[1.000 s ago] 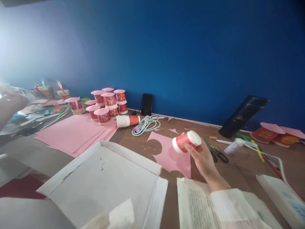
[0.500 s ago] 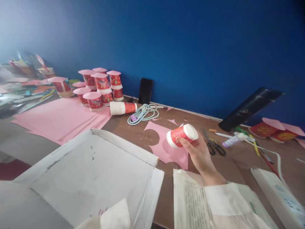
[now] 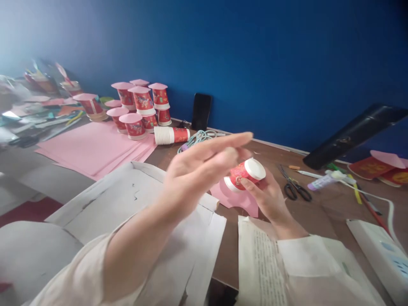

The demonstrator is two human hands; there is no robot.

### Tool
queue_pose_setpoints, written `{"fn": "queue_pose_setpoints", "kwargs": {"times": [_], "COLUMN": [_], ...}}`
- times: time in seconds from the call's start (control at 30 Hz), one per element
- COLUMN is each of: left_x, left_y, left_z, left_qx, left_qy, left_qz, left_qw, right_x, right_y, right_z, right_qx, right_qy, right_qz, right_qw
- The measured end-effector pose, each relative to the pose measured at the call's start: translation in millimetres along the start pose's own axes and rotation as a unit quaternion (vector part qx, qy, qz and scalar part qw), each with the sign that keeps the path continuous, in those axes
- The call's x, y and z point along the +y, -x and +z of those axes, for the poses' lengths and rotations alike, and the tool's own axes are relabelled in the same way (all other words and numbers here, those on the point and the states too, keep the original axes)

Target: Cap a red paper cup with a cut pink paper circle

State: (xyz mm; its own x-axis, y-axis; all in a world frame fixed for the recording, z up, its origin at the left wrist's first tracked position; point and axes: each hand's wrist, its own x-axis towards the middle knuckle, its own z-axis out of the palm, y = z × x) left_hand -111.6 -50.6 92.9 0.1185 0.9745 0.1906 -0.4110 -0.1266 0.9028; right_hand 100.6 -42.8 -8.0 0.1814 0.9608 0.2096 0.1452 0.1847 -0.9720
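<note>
My right hand [image 3: 267,197] grips a red paper cup [image 3: 239,175] with white rims, tilted on its side above the table. Its white end [image 3: 256,168] faces right, toward me. My left hand [image 3: 204,165] reaches in from the left, fingers stretched out, slightly blurred, with nothing visible in them. Its fingertips are close to the cup and partly cover it; whether they touch I cannot tell. Beneath the cup lies pink paper [image 3: 239,205] with round cut-outs, partly hidden by the hands.
Red cups with pink discs [image 3: 142,102] stand stacked at the back left, near pink sheets [image 3: 86,146] and nested paper cups [image 3: 170,135]. A phone [image 3: 201,111] leans on the wall. Right are scissors [image 3: 295,189], a glue stick [image 3: 320,182], a black tube [image 3: 350,134] and a power strip [image 3: 379,242].
My left hand has come up from the lower left to beside the cup, now covering part of the pink paper and cable. My right hand still holds the cup. The view has shifted slightly.
</note>
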Motion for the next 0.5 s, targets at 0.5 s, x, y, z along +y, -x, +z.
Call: {"fn": "queue_pose_setpoints", "kwargs": {"times": [0.5], "left_x": [-114.7], "left_y": [-79.8], "left_z": [-36.6], "left_qx": [-0.069], "left_qy": [-0.552], "left_qz": [0.107], "left_qw": [0.824], "right_x": [0.9], "right_y": [3.4], "right_z": [0.1], "right_qx": [-0.073], "right_qy": [0.131], "right_qz": [-0.021], "right_qw": [0.988]}}
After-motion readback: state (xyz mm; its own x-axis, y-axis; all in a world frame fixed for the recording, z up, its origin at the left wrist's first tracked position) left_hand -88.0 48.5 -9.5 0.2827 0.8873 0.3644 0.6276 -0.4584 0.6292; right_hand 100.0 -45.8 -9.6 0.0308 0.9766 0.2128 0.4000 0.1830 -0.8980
